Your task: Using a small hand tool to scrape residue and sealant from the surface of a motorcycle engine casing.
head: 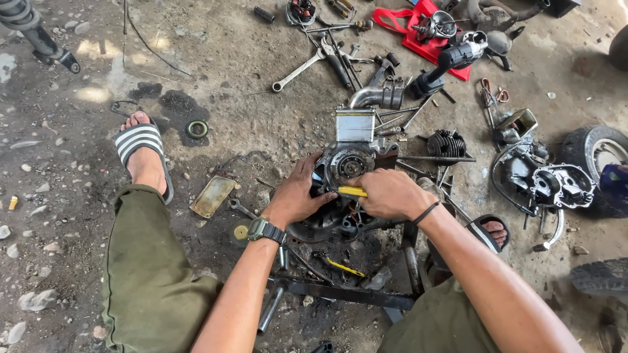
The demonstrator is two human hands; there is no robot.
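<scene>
A small greasy engine block (353, 163) rests on the dirt floor between my knees, its round rotor facing up and a square metal cylinder above it. My left hand (297, 196), with a dark wristwatch, grips the engine's left side and steadies it. My right hand (387, 194) is closed around the yellow handle of a screwdriver (352, 191), whose tip points left into the engine near the rotor. A black band circles my right wrist.
Wrenches (307, 62), pliers and sockets lie scattered on the ground behind the engine. A red tray (425, 33) with parts sits at the back, a finned cylinder (447, 142) and crankcase cover (562, 186) at right, a tyre (598, 147) far right. My sandalled left foot (145, 153) rests left.
</scene>
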